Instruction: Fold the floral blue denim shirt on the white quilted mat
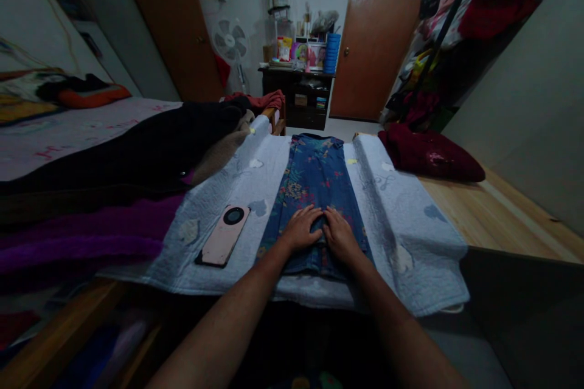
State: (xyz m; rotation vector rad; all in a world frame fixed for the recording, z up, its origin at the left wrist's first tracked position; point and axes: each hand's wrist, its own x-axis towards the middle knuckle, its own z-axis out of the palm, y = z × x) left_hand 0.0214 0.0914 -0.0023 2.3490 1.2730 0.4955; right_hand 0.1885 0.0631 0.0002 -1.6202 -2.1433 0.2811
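A blue floral garment (314,170), folded into a long strip, lies lengthwise on a pale blue quilted cover (269,158). Its narrower, dark-edged end points away from me. My left hand (302,228) lies flat on the garment's near half, fingers stretched forward. Beside it, my right hand (340,232) rests palm down on the same cloth, the fingertips of both hands close together. Neither hand grips anything. A pink phone (224,236) with a round black camera ring lies face down on the cover, left of my left forearm.
Dark clothing (137,146) and purple cloth (91,237) are heaped at left. A maroon folded garment (429,155) sits on the wooden surface (502,213) at right. Farther back stand a fan (231,39), a dark cabinet (298,97) and wooden doors (374,30).
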